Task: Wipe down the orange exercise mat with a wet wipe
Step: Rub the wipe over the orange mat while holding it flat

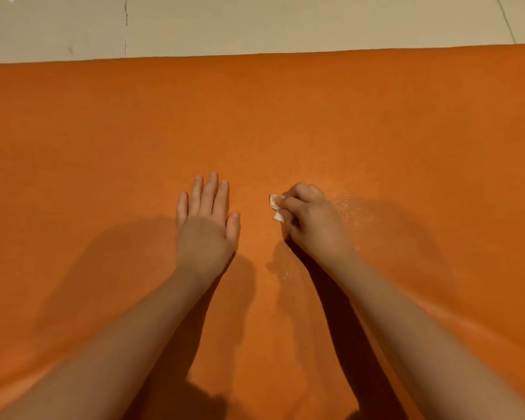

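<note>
Orange, fine-textured exercise mat (285, 116) spread flat over pale glossy floor tiles (255, 22), far edge at 12 o'clock, filling nearly the whole view. Toward 9 o'clock from the middle, left hand (205, 225) laid palm down on the mat, fingers straight and close together, gripping nothing; likely planted there to pin the mat and bear some body weight during scrubbing. Just beside it at 3 o'clock, apart by a strip of bare mat, small crumpled white wet wipe (276, 207) pressed to the surface, poking out at 10 o'clock from under the right hand (311, 221). Right hand with fingers curled tight around the wipe, knuckles up, bunched probably for firmer pressure on one spot. Farther on at 3 o'clock of that hand, faint damp sheen (353, 209) on the mat, apparently ground already covered. Left half dull and seemingly dry, so wiping judged partway through, with plenty of mat to go.
</note>
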The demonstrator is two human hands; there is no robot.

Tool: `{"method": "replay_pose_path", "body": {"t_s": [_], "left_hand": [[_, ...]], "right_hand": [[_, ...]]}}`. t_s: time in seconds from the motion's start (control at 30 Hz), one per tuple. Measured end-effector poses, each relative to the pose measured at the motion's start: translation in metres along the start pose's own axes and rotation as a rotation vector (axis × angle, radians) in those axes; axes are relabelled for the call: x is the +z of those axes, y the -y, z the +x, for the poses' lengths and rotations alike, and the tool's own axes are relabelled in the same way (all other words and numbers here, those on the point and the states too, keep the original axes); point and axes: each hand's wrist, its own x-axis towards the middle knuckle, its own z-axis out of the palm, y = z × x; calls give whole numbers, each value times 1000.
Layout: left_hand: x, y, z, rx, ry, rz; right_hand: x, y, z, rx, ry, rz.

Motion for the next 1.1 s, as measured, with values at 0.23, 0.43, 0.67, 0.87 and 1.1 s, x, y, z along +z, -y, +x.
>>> {"method": "replay_pose_path", "body": {"t_s": [0.23, 0.43, 0.67, 0.87, 1.1], "left_hand": [[6, 1, -6, 20, -49, 80], [5, -2, -4, -14, -4, 98], [6, -2, -7, -4, -40, 92], [3, -10, -25, -30, -4, 71], [-13, -9, -80, -7, 158, 36]], "right_hand": [[7, -1, -13, 427, -310, -28], [7, 15, -35, 54, -72, 17], [23, 39, -54, 235, -260, 24], [5, 25, -77, 203, -95, 35], [12, 67, -101, 220, -41, 25]]}}
